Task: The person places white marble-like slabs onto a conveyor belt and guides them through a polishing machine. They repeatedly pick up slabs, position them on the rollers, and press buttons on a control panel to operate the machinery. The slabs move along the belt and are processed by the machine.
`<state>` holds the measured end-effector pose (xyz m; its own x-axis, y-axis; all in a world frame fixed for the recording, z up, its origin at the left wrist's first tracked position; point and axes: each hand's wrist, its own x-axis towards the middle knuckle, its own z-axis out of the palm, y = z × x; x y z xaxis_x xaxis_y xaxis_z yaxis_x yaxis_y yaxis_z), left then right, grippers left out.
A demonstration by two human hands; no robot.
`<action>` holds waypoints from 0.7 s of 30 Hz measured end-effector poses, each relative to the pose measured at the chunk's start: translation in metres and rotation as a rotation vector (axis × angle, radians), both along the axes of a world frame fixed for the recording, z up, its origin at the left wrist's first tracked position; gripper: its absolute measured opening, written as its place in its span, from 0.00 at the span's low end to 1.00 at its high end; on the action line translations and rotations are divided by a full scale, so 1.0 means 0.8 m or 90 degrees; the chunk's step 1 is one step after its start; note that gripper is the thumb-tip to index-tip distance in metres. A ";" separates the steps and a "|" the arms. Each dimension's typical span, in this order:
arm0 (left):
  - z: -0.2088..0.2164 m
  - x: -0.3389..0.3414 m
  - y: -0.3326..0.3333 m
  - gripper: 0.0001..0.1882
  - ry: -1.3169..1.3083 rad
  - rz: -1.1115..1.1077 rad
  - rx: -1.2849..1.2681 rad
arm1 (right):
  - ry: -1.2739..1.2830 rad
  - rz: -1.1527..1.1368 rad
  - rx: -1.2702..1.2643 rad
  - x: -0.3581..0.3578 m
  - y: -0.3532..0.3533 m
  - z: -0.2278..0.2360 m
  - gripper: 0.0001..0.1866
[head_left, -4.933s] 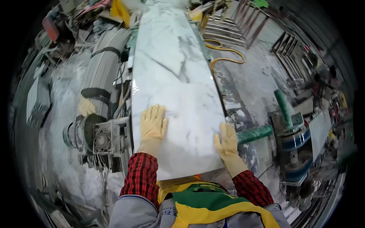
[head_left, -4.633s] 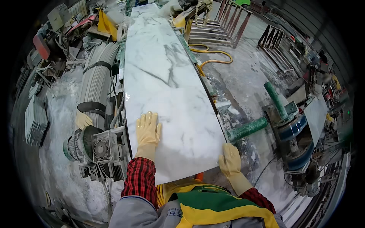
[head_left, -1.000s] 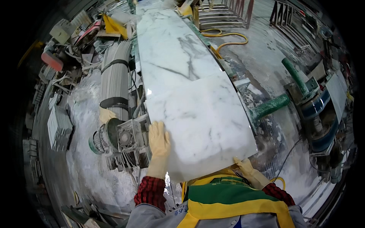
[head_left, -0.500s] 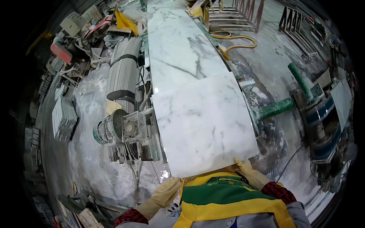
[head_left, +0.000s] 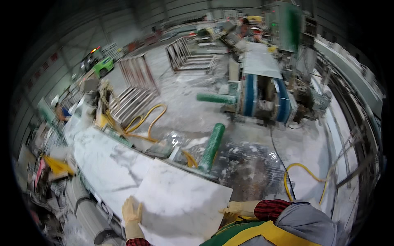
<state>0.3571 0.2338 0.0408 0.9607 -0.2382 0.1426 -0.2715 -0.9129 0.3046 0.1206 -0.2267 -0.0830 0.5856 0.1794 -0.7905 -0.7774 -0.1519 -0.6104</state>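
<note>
A white marble slab point(head_left: 182, 201) with faint grey veins lies in front of me, overlapping a longer, veined marble slab point(head_left: 106, 158) that runs off to the far left. My left hand point(head_left: 131, 214), in a cream rubber glove, rests on the near slab by its left edge, fingers stretched out. At the slab's right-hand end, close to my body, my right hand point(head_left: 239, 208) in a matching glove holds the edge. Its fingertips are blurred and partly hidden. A green and yellow apron point(head_left: 246, 233) covers my front.
Green rollers point(head_left: 212, 145) project beside the slab. Beyond stands a blue-banded conveyor machine point(head_left: 266, 98) bearing a pale slab. Metal racks point(head_left: 137, 84), a yellow hose point(head_left: 158, 110) and a black cable point(head_left: 283, 160) occupy the floor. A green forklift point(head_left: 100, 65) and a person point(head_left: 61, 111) are farther off.
My view has swung to the right and up, showing more of the hall. My left hand has gone from the near slab's front corner to lie on its left side. My right hand stays at the edge.
</note>
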 end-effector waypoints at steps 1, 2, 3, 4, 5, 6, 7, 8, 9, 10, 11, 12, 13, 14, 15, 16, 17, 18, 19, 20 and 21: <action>-0.004 0.020 0.004 0.39 0.095 0.033 -0.074 | 0.006 -0.008 0.016 0.001 -0.001 -0.004 0.15; -0.006 0.031 0.002 0.39 0.130 0.060 -0.061 | 0.009 -0.015 0.032 -0.001 -0.004 -0.009 0.14; -0.009 0.040 0.005 0.39 0.170 0.104 -0.026 | 0.013 -0.024 0.047 -0.002 -0.006 -0.016 0.14; -0.009 0.045 0.005 0.39 0.207 0.150 0.008 | 0.018 -0.026 0.063 -0.005 -0.010 -0.024 0.14; -0.009 0.046 0.003 0.39 0.195 0.156 -0.015 | 0.024 -0.027 0.079 -0.009 -0.012 -0.032 0.14; -0.008 0.043 0.001 0.39 0.178 0.160 -0.040 | 0.026 -0.030 0.097 -0.013 -0.015 -0.040 0.14; -0.006 0.038 -0.002 0.39 0.174 0.178 -0.047 | 0.025 -0.046 0.122 -0.017 -0.012 -0.046 0.14; -0.001 0.036 -0.005 0.38 0.177 0.174 -0.041 | 0.037 -0.081 0.128 -0.021 -0.012 -0.049 0.14; 0.003 0.034 -0.009 0.38 0.192 0.185 -0.021 | 0.024 -0.178 0.207 -0.024 -0.004 -0.051 0.14; 0.007 0.032 -0.011 0.37 0.175 0.183 -0.011 | 0.024 -0.301 0.277 -0.024 0.006 -0.050 0.14; 0.011 0.030 -0.013 0.37 0.197 0.200 -0.009 | 0.048 -0.366 0.284 -0.027 0.013 -0.046 0.15; 0.012 0.028 -0.015 0.36 0.189 0.200 -0.021 | 0.063 -0.367 0.253 -0.025 0.020 -0.040 0.16; 0.013 0.027 -0.017 0.36 0.181 0.199 -0.036 | 0.110 -0.333 0.183 -0.023 0.024 -0.033 0.16; 0.014 0.025 -0.016 0.36 0.157 0.170 -0.022 | 0.141 -0.330 0.135 -0.022 0.028 -0.025 0.17; 0.016 0.023 -0.016 0.37 0.148 0.181 -0.043 | 0.139 -0.327 0.131 -0.018 0.027 -0.018 0.18; 0.020 0.019 -0.014 0.37 0.148 0.180 -0.062 | 0.067 -0.186 0.076 -0.020 0.018 -0.011 0.23; 0.025 0.014 -0.015 0.37 0.152 0.180 -0.080 | 0.028 -0.086 0.072 -0.019 0.009 -0.008 0.28; 0.033 0.006 -0.015 0.39 0.102 0.187 -0.017 | -0.084 0.102 0.010 -0.019 -0.005 -0.007 0.33; 0.043 -0.001 -0.018 0.40 0.088 0.187 -0.019 | -0.252 0.323 -0.102 -0.020 -0.018 -0.010 0.39; 0.057 -0.009 -0.022 0.40 0.072 0.200 0.002 | -0.425 0.475 -0.229 -0.018 -0.029 -0.017 0.44; 0.073 -0.020 -0.029 0.41 0.056 0.220 0.035 | -0.445 0.440 -0.200 -0.020 -0.040 -0.025 0.38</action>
<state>0.3412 0.2110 0.0994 0.9938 0.0986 0.0516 0.0819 -0.9619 0.2607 0.1044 -0.2586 -0.1028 0.7800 0.4950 -0.3829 0.0526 -0.6615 -0.7481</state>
